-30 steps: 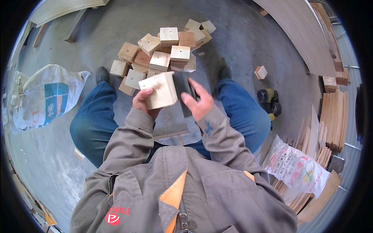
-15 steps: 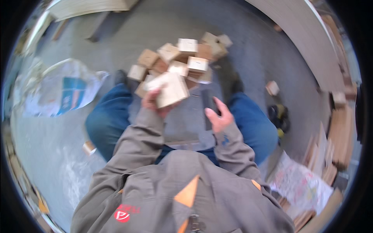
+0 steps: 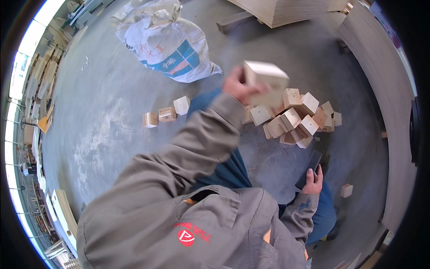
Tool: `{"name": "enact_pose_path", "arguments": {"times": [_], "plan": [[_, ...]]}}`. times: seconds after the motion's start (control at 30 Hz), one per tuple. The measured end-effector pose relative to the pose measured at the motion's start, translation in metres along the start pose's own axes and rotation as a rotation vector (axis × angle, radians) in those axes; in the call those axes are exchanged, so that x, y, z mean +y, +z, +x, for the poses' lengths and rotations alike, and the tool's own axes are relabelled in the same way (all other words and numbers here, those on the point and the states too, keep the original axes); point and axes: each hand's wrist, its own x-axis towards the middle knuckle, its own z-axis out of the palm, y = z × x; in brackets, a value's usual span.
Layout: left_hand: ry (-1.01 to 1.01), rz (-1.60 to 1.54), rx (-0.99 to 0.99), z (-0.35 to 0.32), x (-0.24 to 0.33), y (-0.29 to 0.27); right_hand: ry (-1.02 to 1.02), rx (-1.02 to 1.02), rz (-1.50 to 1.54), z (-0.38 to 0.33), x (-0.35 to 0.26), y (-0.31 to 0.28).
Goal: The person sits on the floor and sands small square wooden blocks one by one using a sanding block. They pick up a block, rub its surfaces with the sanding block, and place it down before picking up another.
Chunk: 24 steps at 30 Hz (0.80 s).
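Note:
My left hand (image 3: 242, 87) is raised and closed around a pale wooden block (image 3: 270, 75), slightly blurred by motion. Just beyond and below it lies a loose heap of square wooden blocks (image 3: 291, 119), several with a small dark hole in the face. My right hand (image 3: 312, 181) is low beside my right knee. Its thumb lies over a dark flat bar (image 3: 312, 162) and its fingers are on the far side, gripping it. The bar's lower end is partly hidden.
On the left floor stand three small blocks in a row (image 3: 167, 114). A white woven sack (image 3: 172, 49) slumps beyond them. Large board stacks (image 3: 286, 11) rest at the far side, with a long panel (image 3: 380, 89) at right. One lone block (image 3: 346, 190) lies right of my knee.
My left hand has lifted the wooden block up and away from my lap, out to the left of the heap. The view has swung left, bringing the row of blocks into sight.

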Motion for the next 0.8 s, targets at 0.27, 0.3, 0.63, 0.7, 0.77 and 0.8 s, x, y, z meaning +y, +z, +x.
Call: {"name": "enact_pose_path", "arguments": {"times": [0.27, 0.3, 0.63, 0.7, 0.77, 0.8], "plan": [[0.02, -0.065, 0.437, 0.01, 0.067, -0.275, 0.022, -0.004, -0.01, 0.006, 0.022, -0.003], [-0.05, -0.112, 0.491, -0.007, 0.052, -0.302, 0.032, 0.013, -0.047, 0.003, 0.023, -0.008], [-0.721, -0.026, 1.104, -0.2, -0.231, -0.528, 0.181, 0.021, -0.137, -0.001, 0.02, 0.013], [-0.741, 0.025, 1.098, -0.208, -0.273, -0.529, 0.156, 0.001, -0.171, 0.0, 0.024, 0.015], [-0.766, 0.015, 1.051, -0.211, -0.293, -0.509, 0.165, 0.0, -0.23, -0.002, 0.012, 0.019], [-0.767, -0.012, 0.994, -0.21, -0.298, -0.501, 0.178, -0.005, -0.258, -0.003, 0.01, 0.02]]}}
